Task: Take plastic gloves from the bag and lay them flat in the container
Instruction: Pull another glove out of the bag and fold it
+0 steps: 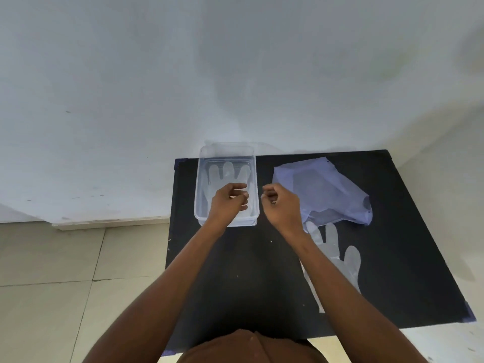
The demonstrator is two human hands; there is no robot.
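Note:
A clear plastic container (201, 179) stands at the far left of the black table. A transparent plastic glove (227, 170) lies flat inside it, fingers pointing away from me. My left hand (229, 203) is over the container's near half, fingers curled and pinched down on the glove's cuff end. My right hand (281, 205) hovers just outside the container's right wall, fingers curled with nothing visible in them. A bluish translucent bag (327, 187) lies crumpled to the right. A second glove (337, 255) lies flat on the table, partly under my right forearm.
The black table (406, 244) is pushed against a white wall; its left edge runs just beside the container. Tiled floor shows to the left and below. The bag's open mouth faces the near right, towards the loose glove.

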